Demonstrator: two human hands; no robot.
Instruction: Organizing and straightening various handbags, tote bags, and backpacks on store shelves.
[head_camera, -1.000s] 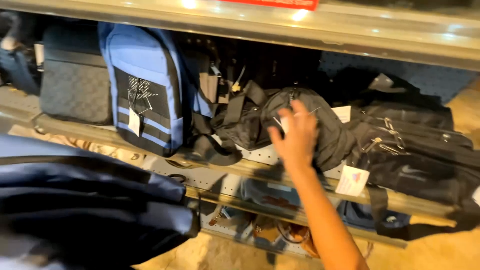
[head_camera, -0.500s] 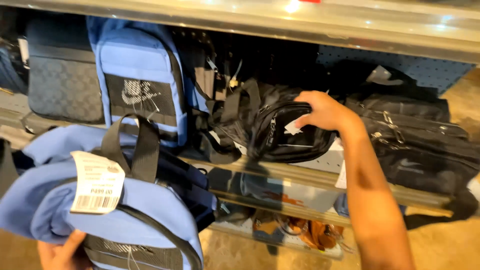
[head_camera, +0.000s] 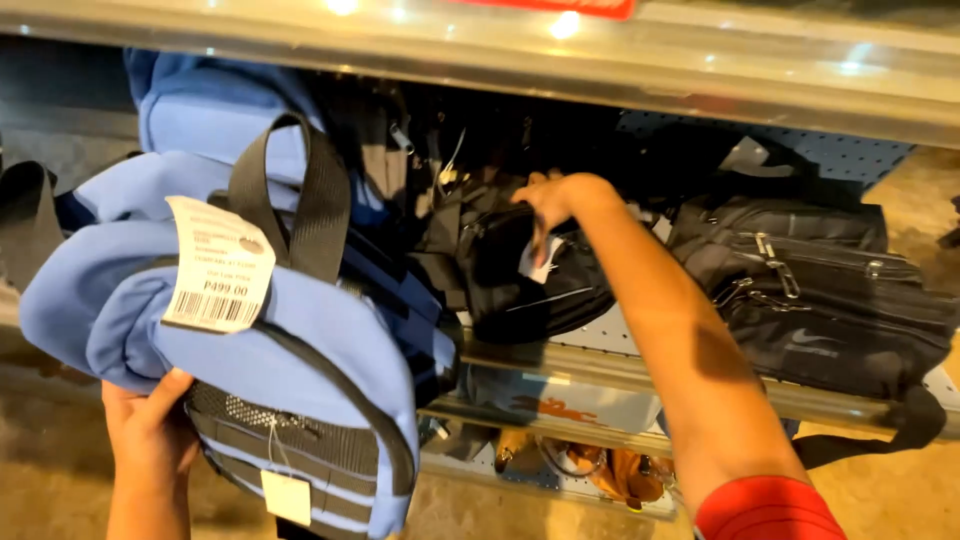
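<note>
left hand (head_camera: 150, 435) gripping blue backpack (head_camera: 270, 370) from below | right hand (head_camera: 556, 196) gripping black bag (head_camera: 520, 280) on shelf (head_camera: 620, 372)

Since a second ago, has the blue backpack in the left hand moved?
Yes. The blue backpack has come up and rightward in the left hand, now covering the shelf's left end and the bags there.

the left hand (head_camera: 150, 440) grips the underside of a light blue backpack (head_camera: 250, 350), its white price tag (head_camera: 218, 265) above the grip; the right hand (head_camera: 555, 200) clutches a black bag (head_camera: 530, 285) on the shelf (head_camera: 620, 370).
</note>
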